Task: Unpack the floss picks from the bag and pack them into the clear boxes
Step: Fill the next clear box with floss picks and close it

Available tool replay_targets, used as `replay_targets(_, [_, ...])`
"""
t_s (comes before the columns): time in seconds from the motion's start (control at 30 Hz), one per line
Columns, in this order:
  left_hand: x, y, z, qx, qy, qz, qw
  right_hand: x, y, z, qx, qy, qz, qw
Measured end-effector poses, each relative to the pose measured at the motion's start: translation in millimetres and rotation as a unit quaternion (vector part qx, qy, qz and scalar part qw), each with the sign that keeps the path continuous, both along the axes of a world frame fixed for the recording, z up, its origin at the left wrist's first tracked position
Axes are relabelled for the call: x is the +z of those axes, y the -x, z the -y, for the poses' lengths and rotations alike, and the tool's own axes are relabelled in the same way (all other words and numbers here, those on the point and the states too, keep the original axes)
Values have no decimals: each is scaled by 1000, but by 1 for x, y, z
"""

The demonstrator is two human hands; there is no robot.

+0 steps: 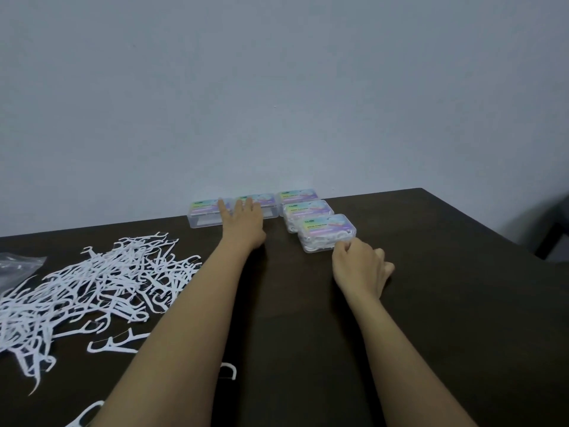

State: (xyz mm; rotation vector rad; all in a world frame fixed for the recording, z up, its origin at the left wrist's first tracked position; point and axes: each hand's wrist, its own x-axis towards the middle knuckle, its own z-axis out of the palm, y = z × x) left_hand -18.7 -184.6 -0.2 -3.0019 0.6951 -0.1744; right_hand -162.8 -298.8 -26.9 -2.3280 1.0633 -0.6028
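Note:
Several clear boxes with rainbow labels stand at the table's far edge by the wall. My left hand (243, 221) reaches out with straight fingers laid over an empty box (261, 206); another empty box (204, 214) sits just left of it. At the right, three boxes filled with white picks stand in a staggered row, the nearest one (327, 232) touching my right hand (360, 266), whose fingers are loosely curled against its front corner. A big heap of loose white floss picks (92, 291) covers the table's left side. The crumpled clear bag (17, 268) lies at the left edge.
The dark wooden table (431, 303) runs to a pale wall behind the boxes. Stray picks (114, 345) lie near my left forearm and at the bottom edge. A dark chair part (554, 229) shows past the table's right corner.

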Motion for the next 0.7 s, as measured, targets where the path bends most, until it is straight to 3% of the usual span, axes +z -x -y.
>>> replay_targets(0.43, [2, 14, -8, -49, 2, 61, 997, 0, 0, -2, 17, 9, 2, 1000])
replay_targets(0.7, [-5, 56, -32, -67, 67, 91, 991, 10, 3, -13, 114, -74, 172, 976])
